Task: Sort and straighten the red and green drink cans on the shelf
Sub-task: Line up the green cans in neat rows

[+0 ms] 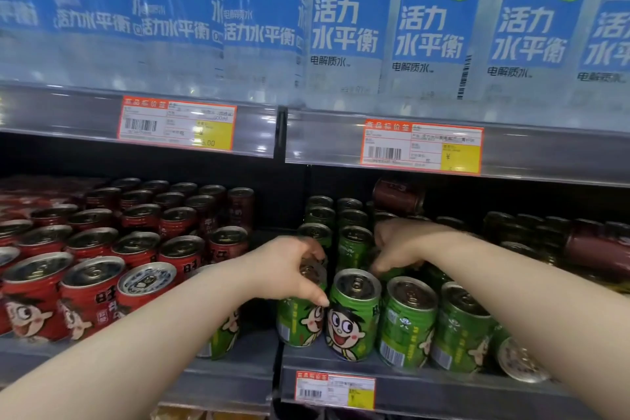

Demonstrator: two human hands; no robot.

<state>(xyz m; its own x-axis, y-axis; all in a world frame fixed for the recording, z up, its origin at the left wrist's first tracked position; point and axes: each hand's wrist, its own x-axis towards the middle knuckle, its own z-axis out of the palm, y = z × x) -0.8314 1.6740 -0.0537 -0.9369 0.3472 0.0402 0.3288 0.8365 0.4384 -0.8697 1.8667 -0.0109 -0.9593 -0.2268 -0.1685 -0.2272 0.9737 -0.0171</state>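
1. The left hand is gripping from above the top of a green can at the front edge of the shelf, probably to turn it in line with its neighbours.
2. The right hand is reaching down with curled fingers into the second row of green cans; I cannot tell if it is clamping one.
3. The red cans are occupying the left half of the shelf, the green ones the right half.
4. A stray red can is lying on the green ones at the back, so the sorting is looking unfinished.
5. A tipped green can is lying near the front right corner.
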